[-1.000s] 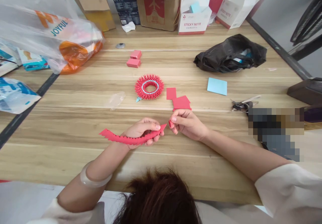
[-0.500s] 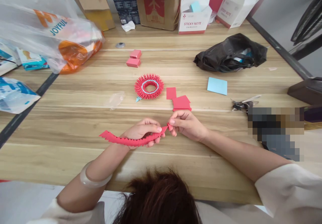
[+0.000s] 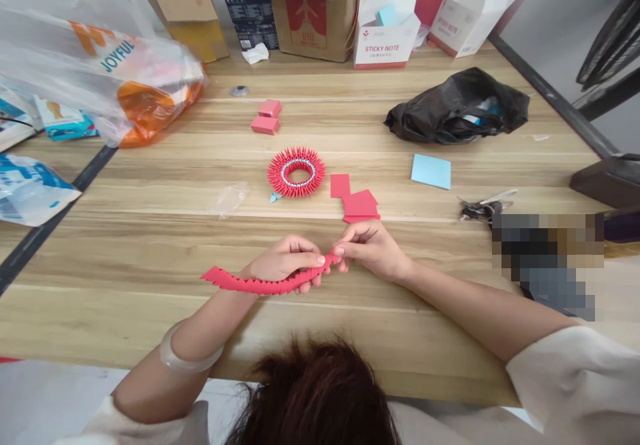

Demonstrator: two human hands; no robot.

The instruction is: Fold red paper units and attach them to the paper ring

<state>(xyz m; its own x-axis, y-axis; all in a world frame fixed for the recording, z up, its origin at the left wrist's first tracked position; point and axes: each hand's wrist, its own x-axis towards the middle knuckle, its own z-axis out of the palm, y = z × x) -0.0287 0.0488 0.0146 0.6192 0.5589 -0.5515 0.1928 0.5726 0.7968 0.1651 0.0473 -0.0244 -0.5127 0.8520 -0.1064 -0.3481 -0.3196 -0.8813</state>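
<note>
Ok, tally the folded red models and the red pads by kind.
strip: 1
ring: 1
pads: 2
total: 4

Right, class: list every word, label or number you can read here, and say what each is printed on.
"JOYFUL": clear plastic bag, far left.
"STICKY NOTE": white box at the back.
"STICKY NOTE", faint: tilted white box to its right.
Too small to read: print on the cardboard box with a red plane mark, and on the dark box.
No text: the red paper strip pinched by left hand and right hand.
</note>
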